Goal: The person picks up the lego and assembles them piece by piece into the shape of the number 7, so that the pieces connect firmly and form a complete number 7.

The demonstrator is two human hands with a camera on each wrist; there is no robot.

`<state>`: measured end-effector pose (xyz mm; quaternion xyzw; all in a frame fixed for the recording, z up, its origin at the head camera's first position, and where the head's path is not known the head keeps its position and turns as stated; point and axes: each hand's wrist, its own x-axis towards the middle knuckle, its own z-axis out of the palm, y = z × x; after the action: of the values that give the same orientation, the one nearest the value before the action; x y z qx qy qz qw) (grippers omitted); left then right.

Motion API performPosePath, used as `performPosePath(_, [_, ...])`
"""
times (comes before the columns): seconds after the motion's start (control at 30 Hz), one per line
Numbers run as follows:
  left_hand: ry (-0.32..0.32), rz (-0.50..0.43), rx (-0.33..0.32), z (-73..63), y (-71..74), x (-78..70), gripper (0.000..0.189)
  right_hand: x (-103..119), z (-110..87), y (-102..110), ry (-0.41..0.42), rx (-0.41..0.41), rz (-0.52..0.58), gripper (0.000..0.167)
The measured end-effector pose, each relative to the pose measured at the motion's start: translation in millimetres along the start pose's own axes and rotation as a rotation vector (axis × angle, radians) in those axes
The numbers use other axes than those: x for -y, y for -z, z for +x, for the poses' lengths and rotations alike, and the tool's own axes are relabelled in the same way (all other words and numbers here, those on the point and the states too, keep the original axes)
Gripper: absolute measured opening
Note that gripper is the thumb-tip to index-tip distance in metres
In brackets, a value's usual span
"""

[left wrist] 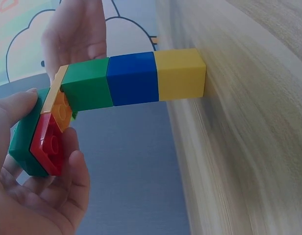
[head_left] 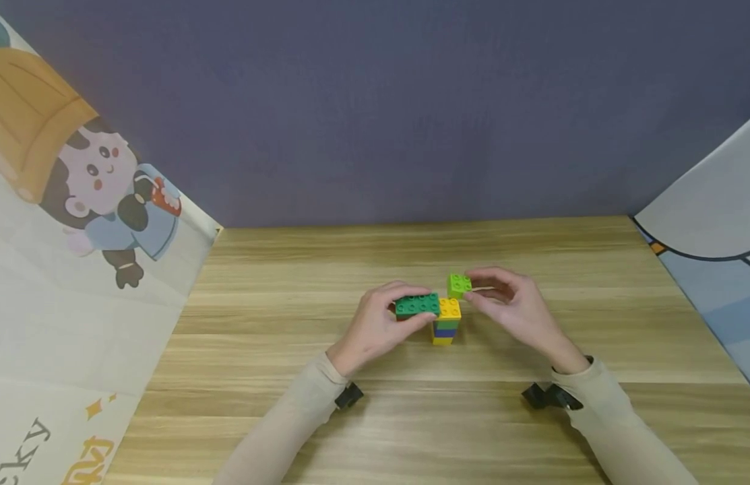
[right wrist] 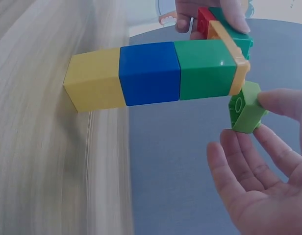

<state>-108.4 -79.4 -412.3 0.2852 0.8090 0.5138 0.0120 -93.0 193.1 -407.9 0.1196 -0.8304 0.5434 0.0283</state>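
Observation:
A tower of a yellow brick [left wrist: 180,74], a blue brick [left wrist: 133,78] and a green brick [left wrist: 87,84] stands on the table, topped by a thin yellow-orange plate [head_left: 450,309]. My left hand [head_left: 375,330] grips a long dark green brick [head_left: 417,305] at the tower's top left, thumb on the near side. Beneath that brick a red brick [left wrist: 45,142] shows beside the plate, its underside hollow. Between thumb and fingertips, my right hand [head_left: 523,313] pinches a small light green brick [right wrist: 250,110], studs up, just behind and right of the plate in the head view.
The wood-grain table [head_left: 277,269] runs back to a dark blue-grey panel [head_left: 375,114]. Cartoon-printed panels border the left [head_left: 77,323] and right [head_left: 720,222] sides. Each wrist carries a black strap mount [head_left: 348,396].

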Motion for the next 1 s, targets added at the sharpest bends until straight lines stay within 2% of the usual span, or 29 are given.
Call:
performPosePath(0.4, [0.026, -0.033, 0.015, -1.2, 0.2, 1.0, 0.037, 7.4, -6.7, -3.5, 0.105, -0.002, 0.013, 0.034])
performPosePath(0.8, [0.028, -0.050, 0.010, -0.6, -0.6, 1.8, 0.037, 8.5, -11.4, -8.9, 0.124, 0.047, 0.011, 0.035])
performPosePath(1.0, [0.024, -0.064, 0.013, -0.6, -0.8, 2.4, 0.037, 8.2, -11.4, -10.7, 0.147, 0.046, 0.019, 0.035])
